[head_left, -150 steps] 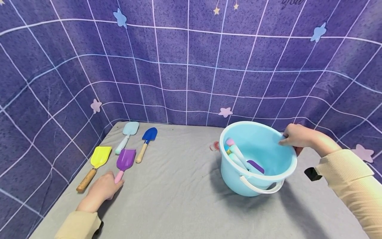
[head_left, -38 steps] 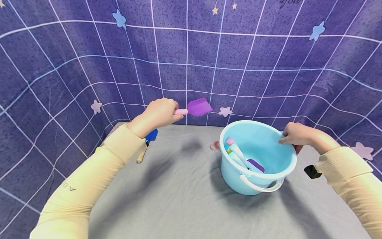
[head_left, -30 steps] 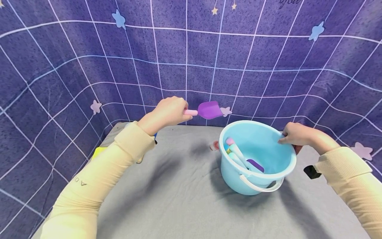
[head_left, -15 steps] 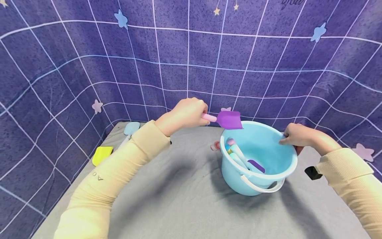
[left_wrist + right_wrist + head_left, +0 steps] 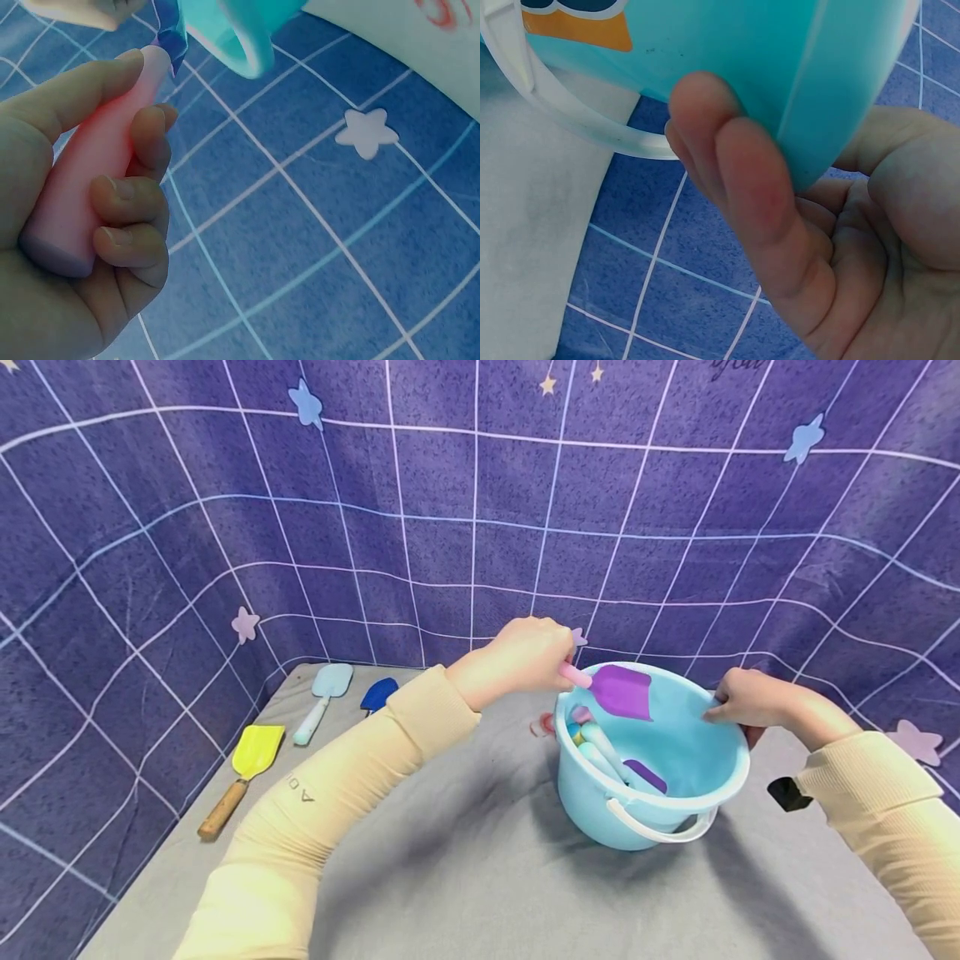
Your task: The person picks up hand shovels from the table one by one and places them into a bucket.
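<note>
My left hand [image 5: 534,656] grips the pink handle of a purple toy shovel [image 5: 622,692], its blade above the opening of a light blue bucket [image 5: 600,818]. In the left wrist view, the fingers curl round the pink handle [image 5: 94,172]. On the bucket's far right rim, my right hand [image 5: 753,700] pinches the edge. The right wrist view has its fingers [image 5: 754,180] against the bucket's outer wall [image 5: 727,45], thumb on the other side. Inside the bucket lie several tools with pale handles [image 5: 600,745] and a purple piece [image 5: 645,775].
At the left of the grey cloth [image 5: 465,877] lie a yellow shovel [image 5: 257,750], a pale blue shovel [image 5: 332,680] and a dark blue trowel [image 5: 378,695], partly behind my left sleeve. A purple grid-patterned curtain [image 5: 435,552] stands behind. The bucket's white handle [image 5: 660,833] hangs in front.
The left hand took the purple shovel off the cloth at the left, lifted it and carried it right, then slightly down over the bucket. The right hand has stayed on the rim.
</note>
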The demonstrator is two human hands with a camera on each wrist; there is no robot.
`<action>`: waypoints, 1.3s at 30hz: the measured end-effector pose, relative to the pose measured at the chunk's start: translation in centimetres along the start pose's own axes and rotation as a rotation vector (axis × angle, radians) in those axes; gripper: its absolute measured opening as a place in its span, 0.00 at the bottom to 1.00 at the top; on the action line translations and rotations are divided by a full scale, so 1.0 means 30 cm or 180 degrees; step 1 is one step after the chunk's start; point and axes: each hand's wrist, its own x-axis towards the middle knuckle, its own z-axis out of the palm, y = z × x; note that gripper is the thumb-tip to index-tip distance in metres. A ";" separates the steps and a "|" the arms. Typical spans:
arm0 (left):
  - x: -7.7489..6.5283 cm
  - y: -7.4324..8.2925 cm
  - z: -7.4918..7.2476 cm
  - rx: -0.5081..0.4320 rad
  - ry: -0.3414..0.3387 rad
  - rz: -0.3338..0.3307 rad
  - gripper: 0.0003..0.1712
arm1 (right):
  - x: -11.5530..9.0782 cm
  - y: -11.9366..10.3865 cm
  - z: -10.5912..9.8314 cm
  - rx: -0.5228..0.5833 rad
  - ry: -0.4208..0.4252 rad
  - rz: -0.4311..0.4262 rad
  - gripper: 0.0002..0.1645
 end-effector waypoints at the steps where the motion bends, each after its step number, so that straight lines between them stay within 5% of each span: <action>1: 0.006 0.009 0.002 -0.0025 -0.0018 0.0019 0.13 | 0.000 0.000 0.000 0.0001 0.0006 -0.0001 0.13; 7: 0.038 0.054 0.019 -0.0145 -0.0109 0.0213 0.20 | 0.003 0.003 0.000 0.0023 0.0007 0.0000 0.13; 13: 0.066 0.093 0.028 -0.0074 -0.0251 0.0369 0.07 | 0.005 0.002 -0.004 0.0038 -0.0018 0.0009 0.13; 24: 0.087 0.179 0.066 -0.0088 -0.0610 0.0555 0.24 | 0.000 -0.005 -0.011 0.0042 -0.0035 0.0011 0.13; 32: 0.097 0.227 0.117 -0.0122 -0.0687 0.0697 0.23 | 0.000 -0.002 -0.009 0.0051 -0.0026 0.0004 0.13; 39: 0.098 0.265 0.161 0.0004 -0.0769 0.0613 0.18 | 0.001 0.002 -0.005 0.0050 -0.0043 0.0009 0.13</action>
